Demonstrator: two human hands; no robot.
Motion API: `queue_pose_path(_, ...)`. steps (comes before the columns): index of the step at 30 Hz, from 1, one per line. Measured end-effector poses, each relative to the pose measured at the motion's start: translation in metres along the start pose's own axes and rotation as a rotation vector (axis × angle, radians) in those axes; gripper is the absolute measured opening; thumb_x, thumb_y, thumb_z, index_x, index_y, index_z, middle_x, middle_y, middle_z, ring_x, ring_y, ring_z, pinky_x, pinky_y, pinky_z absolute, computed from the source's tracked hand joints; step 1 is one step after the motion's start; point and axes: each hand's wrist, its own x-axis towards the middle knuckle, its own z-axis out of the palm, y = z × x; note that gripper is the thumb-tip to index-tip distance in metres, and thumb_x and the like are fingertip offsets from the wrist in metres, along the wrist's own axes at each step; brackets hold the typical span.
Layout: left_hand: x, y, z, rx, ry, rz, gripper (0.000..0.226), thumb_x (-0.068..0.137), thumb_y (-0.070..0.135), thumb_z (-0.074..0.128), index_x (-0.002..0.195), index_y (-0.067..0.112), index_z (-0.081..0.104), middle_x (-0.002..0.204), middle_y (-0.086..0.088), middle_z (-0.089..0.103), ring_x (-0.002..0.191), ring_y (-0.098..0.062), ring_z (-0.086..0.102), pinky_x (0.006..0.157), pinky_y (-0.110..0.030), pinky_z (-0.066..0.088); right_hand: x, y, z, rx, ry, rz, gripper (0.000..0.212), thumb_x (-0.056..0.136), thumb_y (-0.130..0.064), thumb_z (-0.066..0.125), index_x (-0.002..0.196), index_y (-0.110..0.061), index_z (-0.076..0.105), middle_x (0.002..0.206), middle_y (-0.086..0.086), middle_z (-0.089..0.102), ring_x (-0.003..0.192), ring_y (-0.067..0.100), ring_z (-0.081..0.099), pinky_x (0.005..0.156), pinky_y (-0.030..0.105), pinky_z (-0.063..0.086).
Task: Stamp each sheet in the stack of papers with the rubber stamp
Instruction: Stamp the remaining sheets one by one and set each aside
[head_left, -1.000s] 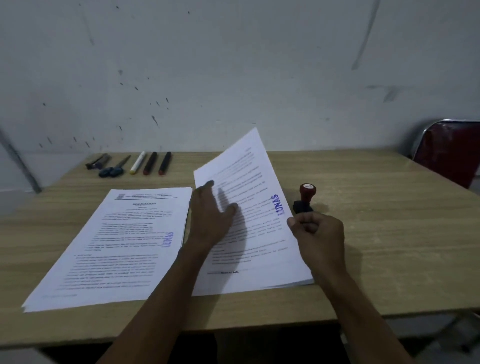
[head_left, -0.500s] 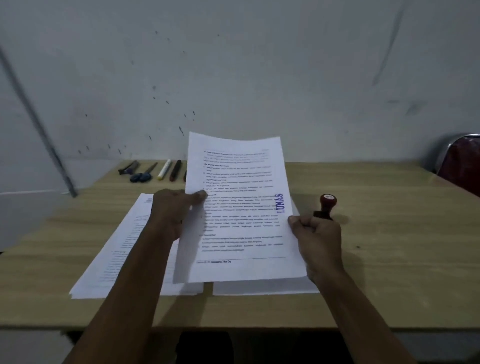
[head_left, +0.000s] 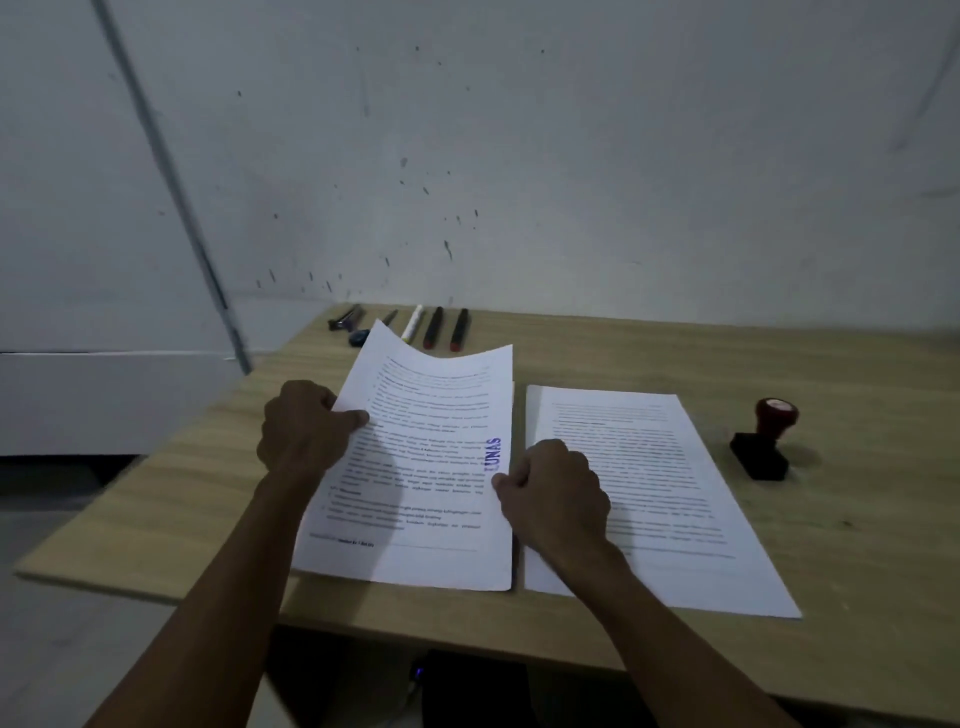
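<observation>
Head: stamped sheet (head_left: 415, 467) between both grips

— What's your table (head_left: 779, 358) made of?

— Pale wood-grain top, matt, smooth; it looks like laminate. The grain runs left to right.

— And the sheet (head_left: 431, 467) you're holding at 9 o'clock?

— Thin white paper, matt, printed in grey text with a purple ink mark. It bends softly at its far edge. The stack (head_left: 660, 493) at 3 o'clock is the same matt paper, lying flat.

— The stamp (head_left: 763, 441) further out at 3?

— A dull black base, matt, and a dark red knob with a slight sheen; it could be plastic or lacquered wood.

— The pens (head_left: 431, 327) at 12?

— They look like plastic barrels, black, white and red, faintly glossy.

— The wall (head_left: 571, 182)?

— Matt painted plaster, scuffed and speckled with dark marks.
</observation>
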Motion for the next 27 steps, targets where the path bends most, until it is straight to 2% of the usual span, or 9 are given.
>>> queue_pose_path(2, 0.003, -0.005, 0.001, 0.043, 0.006, 0.022, 0.038, 0.067, 0.034, 0.084, 0.066, 0.01, 0.055, 0.072, -0.006, 0.056, 0.07, -0.028, 0.058, 0.056, -0.03, 0.04, 0.001, -0.006, 0.005, -0.05, -0.004, -0.016, 0.022, 0.086, -0.042, 0.068, 0.092, -0.022, 0.061, 0.092, -0.003, 0.064, 0.087, 0.019, 0.063, 0.066, 0.026, 0.039)
queue_pose_path(6, 0.008, -0.01, 0.007, 0.101, 0.0, 0.046, 0.035, 0.068, 0.036, 0.083, 0.071, 0.011, 0.058, 0.082, -0.011, 0.065, 0.071, -0.026, 0.056, 0.054, -0.027, 0.035, 0.003, -0.008, 0.012, -0.109, -0.01, -0.038, 0.022, 0.087, -0.042, 0.065, 0.088, -0.023, 0.054, 0.095, -0.002, 0.064, 0.09, 0.019, 0.063, 0.073, 0.029, 0.045)
queue_pose_path(10, 0.01, -0.012, 0.014, 0.141, -0.024, 0.042, 0.04, 0.069, 0.037, 0.083, 0.09, 0.009, 0.065, 0.095, -0.012, 0.066, 0.083, -0.03, 0.062, 0.062, -0.032, 0.04, 0.006, -0.006, 0.016, -0.128, -0.035, -0.029, 0.023, 0.087, -0.042, 0.063, 0.084, -0.024, 0.049, 0.096, -0.001, 0.062, 0.091, 0.021, 0.062, 0.079, 0.033, 0.048)
queue_pose_path(15, 0.005, -0.019, 0.02, 0.163, -0.004, 0.055, 0.057, 0.068, 0.035, 0.084, 0.116, 0.015, 0.06, 0.116, -0.01, 0.064, 0.107, -0.032, 0.059, 0.076, -0.037, 0.041, 0.006, -0.004, 0.017, -0.144, -0.027, -0.03, 0.028, 0.085, -0.047, 0.064, 0.085, -0.025, 0.047, 0.097, -0.001, 0.061, 0.092, 0.022, 0.061, 0.078, 0.034, 0.046)
queue_pose_path(19, 0.003, -0.02, 0.02, 0.21, -0.007, 0.076, 0.058, 0.071, 0.036, 0.081, 0.121, 0.014, 0.059, 0.125, -0.012, 0.058, 0.117, -0.033, 0.052, 0.089, -0.045, 0.045, 0.006, -0.001, 0.017, -0.126, -0.012, -0.037, 0.029, 0.085, -0.049, 0.064, 0.088, -0.026, 0.046, 0.096, -0.002, 0.061, 0.092, 0.021, 0.06, 0.077, 0.033, 0.045)
queue_pose_path(22, -0.003, -0.015, 0.02, 0.195, 0.022, 0.094, 0.05, 0.077, 0.036, 0.076, 0.119, 0.013, 0.06, 0.124, -0.015, 0.054, 0.117, -0.035, 0.049, 0.091, -0.048, 0.044, 0.004, 0.002, 0.013, -0.079, 0.019, -0.058, 0.028, 0.084, -0.051, 0.064, 0.086, -0.029, 0.047, 0.089, -0.006, 0.059, 0.085, 0.017, 0.057, 0.069, 0.029, 0.036)
queue_pose_path(24, -0.01, -0.01, 0.023, 0.142, 0.051, 0.155, 0.042, 0.081, 0.035, 0.072, 0.116, 0.013, 0.061, 0.12, -0.015, 0.056, 0.114, -0.034, 0.051, 0.088, -0.045, 0.045, 0.003, 0.006, 0.008, -0.044, 0.049, -0.07, 0.027, 0.083, -0.051, 0.066, 0.084, -0.029, 0.051, 0.081, -0.01, 0.056, 0.076, 0.014, 0.051, 0.064, 0.027, 0.032)
queue_pose_path(27, -0.025, 0.005, 0.032, -0.001, 0.044, 0.303, 0.031, 0.084, 0.029, 0.069, 0.109, 0.011, 0.066, 0.11, -0.013, 0.062, 0.094, -0.027, 0.061, 0.079, -0.034, 0.045, 0.002, 0.016, -0.002, 0.001, 0.082, -0.099, 0.022, 0.083, -0.047, 0.069, 0.083, -0.028, 0.057, 0.074, -0.011, 0.058, 0.071, 0.011, 0.05, 0.057, 0.026, 0.03)
